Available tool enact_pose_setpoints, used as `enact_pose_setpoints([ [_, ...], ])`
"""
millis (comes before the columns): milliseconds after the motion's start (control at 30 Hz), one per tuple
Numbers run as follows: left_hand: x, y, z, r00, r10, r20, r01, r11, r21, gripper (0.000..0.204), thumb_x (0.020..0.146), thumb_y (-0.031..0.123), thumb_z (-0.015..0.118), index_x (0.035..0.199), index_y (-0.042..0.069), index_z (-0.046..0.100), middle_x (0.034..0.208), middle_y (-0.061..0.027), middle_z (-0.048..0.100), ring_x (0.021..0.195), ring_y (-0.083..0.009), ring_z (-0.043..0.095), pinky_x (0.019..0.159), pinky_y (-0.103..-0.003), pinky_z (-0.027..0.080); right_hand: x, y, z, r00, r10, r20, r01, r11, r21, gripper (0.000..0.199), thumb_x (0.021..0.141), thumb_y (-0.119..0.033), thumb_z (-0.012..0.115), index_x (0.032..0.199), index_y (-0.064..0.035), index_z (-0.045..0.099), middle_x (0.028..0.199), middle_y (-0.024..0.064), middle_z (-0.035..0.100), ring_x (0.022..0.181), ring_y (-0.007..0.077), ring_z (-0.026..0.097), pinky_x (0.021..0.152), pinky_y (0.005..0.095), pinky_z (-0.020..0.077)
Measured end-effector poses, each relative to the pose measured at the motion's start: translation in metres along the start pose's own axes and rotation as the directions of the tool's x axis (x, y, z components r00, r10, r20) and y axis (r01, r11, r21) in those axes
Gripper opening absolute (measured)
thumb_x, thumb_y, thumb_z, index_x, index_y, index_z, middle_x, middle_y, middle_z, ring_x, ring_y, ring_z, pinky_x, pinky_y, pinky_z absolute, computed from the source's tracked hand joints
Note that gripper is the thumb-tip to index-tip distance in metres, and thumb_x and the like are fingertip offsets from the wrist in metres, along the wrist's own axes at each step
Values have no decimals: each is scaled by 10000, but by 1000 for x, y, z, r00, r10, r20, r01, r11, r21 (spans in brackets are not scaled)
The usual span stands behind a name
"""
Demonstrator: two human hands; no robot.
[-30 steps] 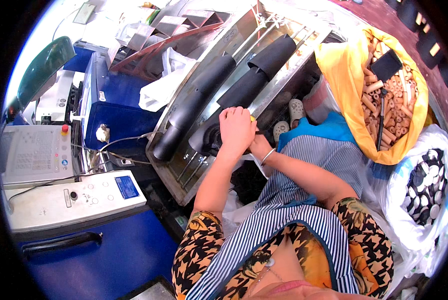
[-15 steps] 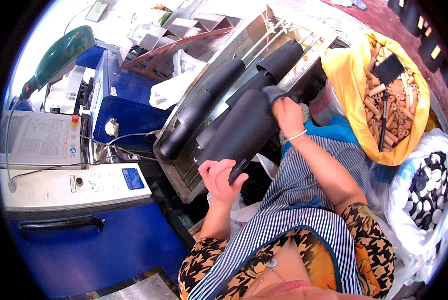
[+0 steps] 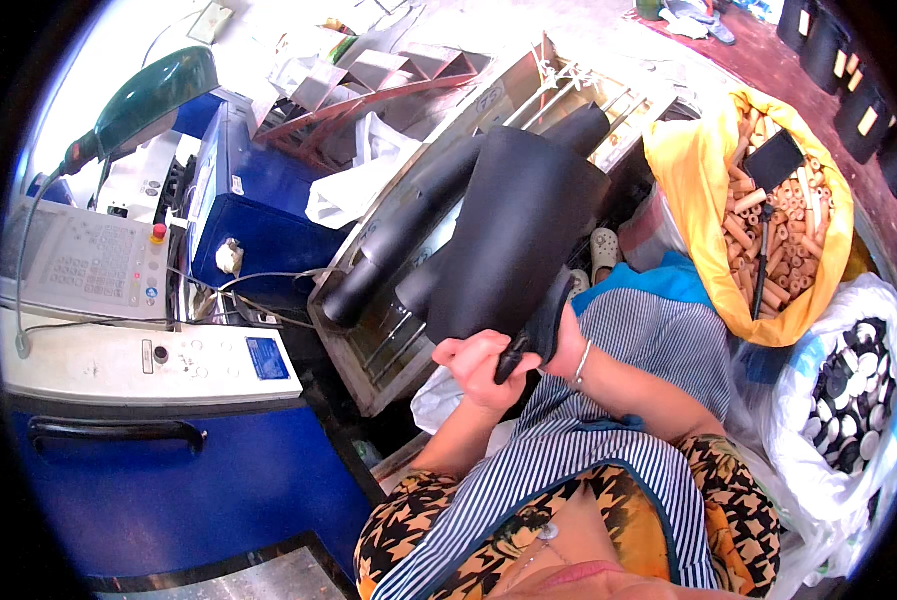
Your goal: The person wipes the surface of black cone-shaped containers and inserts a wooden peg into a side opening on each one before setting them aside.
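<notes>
A large matte black cylinder (image 3: 518, 230) slants in front of me, above a long trough (image 3: 368, 395) of similar black cylinders (image 3: 408, 215). My left hand (image 3: 480, 368) is closed at its near end, gripping the cylinder there. A short black stick-like piece (image 3: 511, 358) shows at those fingers; whether it belongs to the cylinder I cannot tell. My right hand (image 3: 569, 345) is closed on a dark cloth (image 3: 545, 325), pressed against the lower right side of the cylinder, close beside the left hand. The right fingers are partly hidden behind the cloth.
To the right stand a yellow sack (image 3: 698, 240) of tan tubes, with a phone (image 3: 774, 160) on top, and a white bag (image 3: 798, 460) of black and white discs. On the left are a blue machine (image 3: 168, 490), a control panel (image 3: 88, 265) and a green lamp (image 3: 158, 100).
My right hand has drawn the cloth from the cylinder's far end down to its near end. The cylinder now stands steeper, and my left hand has shifted slightly right.
</notes>
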State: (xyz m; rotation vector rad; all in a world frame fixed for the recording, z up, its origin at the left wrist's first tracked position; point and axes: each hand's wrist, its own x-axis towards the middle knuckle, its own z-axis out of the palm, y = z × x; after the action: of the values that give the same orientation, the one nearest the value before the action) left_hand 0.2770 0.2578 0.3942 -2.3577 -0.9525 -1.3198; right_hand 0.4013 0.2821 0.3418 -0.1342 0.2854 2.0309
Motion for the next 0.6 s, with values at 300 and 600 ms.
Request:
enact_pose_setpoints([
  [300, -6, -59, -12, 34, -749, 661, 578, -525, -624, 376, 1029, 364, 473, 1104, 16, 592, 980, -49, 657, 890, -183, 629, 833, -374, 535, 15, -76, 14, 933, -194, 302, 174, 981, 91, 499, 981, -422, 465, 1277, -37, 582, 1288, 161, 613, 1134, 319, 606, 1037, 451, 444],
  [600, -10, -67, 7, 54, -592, 804, 629, -605, -488, 412, 1010, 375, 513, 1119, -11, 607, 984, -86, 661, 831, -185, 623, 768, -326, 526, -79, -153, 88, 737, 182, 651, 559, -705, -436, 258, 826, -132, 619, 1036, 17, 644, 999, 186, 666, 928, 341, 645, 813, 398, 509],
])
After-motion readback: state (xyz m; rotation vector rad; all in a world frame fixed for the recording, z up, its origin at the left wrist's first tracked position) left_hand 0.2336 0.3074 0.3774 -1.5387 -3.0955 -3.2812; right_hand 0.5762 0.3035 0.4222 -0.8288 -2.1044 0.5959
